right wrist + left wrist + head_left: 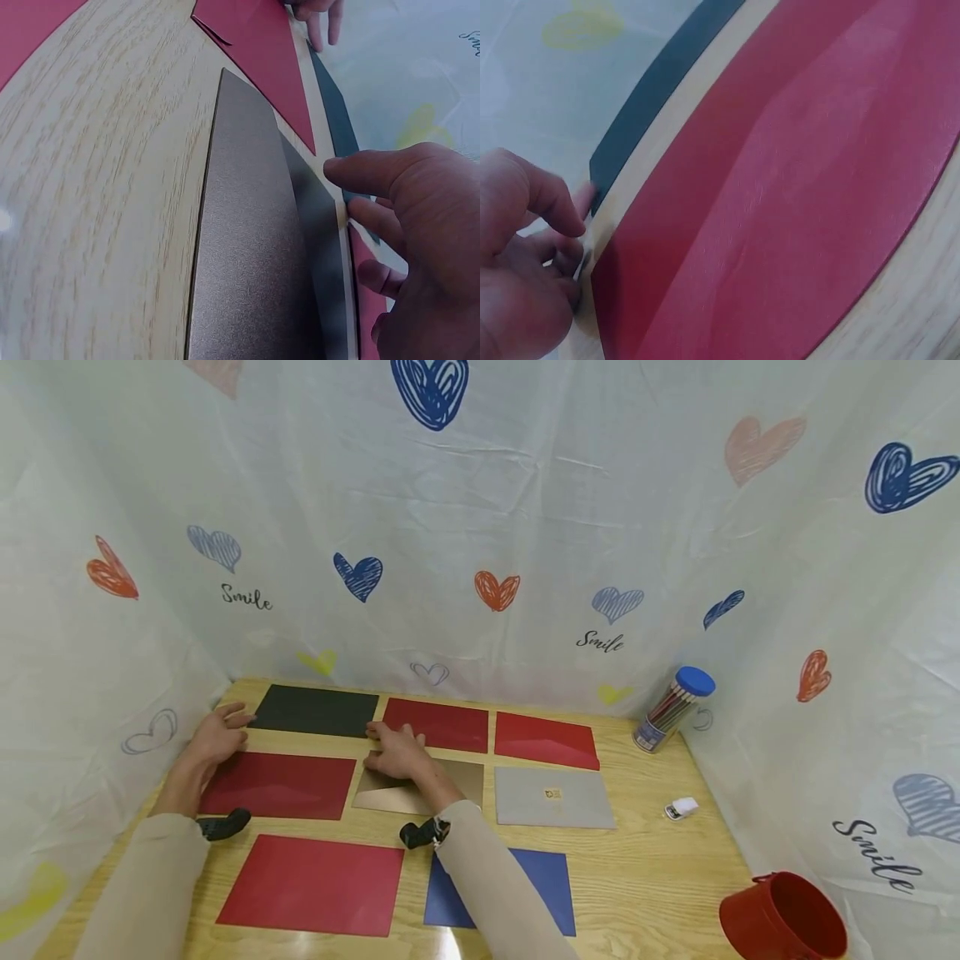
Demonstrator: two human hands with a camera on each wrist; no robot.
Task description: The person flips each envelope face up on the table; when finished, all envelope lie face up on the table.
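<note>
A dark green, nearly black flat sheet (315,711) lies at the back left of the table. At its left end is my left hand (216,737), its fingertips touching or very near the edge, fingers loosely bent. Over the gap by its right corner my right hand (401,753) reaches, fingers partly extended at that edge. In the right wrist view, the fingers of the right hand (427,225) are spread near the dark sheet's end. Below the right hand lies a bronze sheet (461,777), partly covered. A dark red sheet (277,785) lies just in front of the left hand.
Red sheets (438,724) (546,741) lie along the back, with a grey sheet (555,806) before them. A red sheet (315,885) and a blue sheet (543,877) lie in front. Rightward stand a pencil tub (667,714), small white bottle (681,808) and red bucket (757,918).
</note>
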